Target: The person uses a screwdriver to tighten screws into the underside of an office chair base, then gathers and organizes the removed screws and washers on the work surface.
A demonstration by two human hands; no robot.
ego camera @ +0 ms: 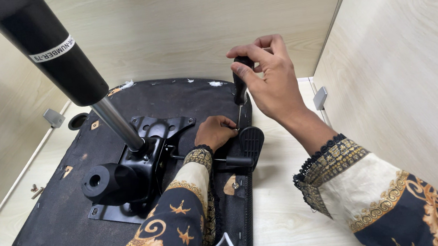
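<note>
Screwdriver (239, 87) stands upright in the upper middle of the frame, its black handle wrapped in the right hand (271, 81), whose grip is closed around the top of the handle, thumb and fingers curled over it. Its thin metal shaft runs down to the edge of the upturned chair seat (53, 216), where the left hand (214, 133) pinches the tip, fingers closed on the shaft or on a small fastener there; which of the two I cannot tell.

As for progress, the black metal mechanism plate (149, 145) already sits on the seat's underside with the gas lift cylinder (60, 57) standing in it, tilted toward the upper left of the frame. One screw head (235, 185) shows in the fabric near the lower middle. By my judgement the work at the seat's right edge, beside the black paddle lever (251, 141), is in hand and not finished.

Seat underside is covered in a coarse black fabric, stapled round the rim, with bits of white stuffing at its far edge. The cylinder is a smooth black tube narrowing to a polished steel rod. The lever paddle is ribbed plastic. Everything lies on a pale wood-grain desk (284, 201) with matching side panels; small loose screws (36, 189) rest at the left.
</note>
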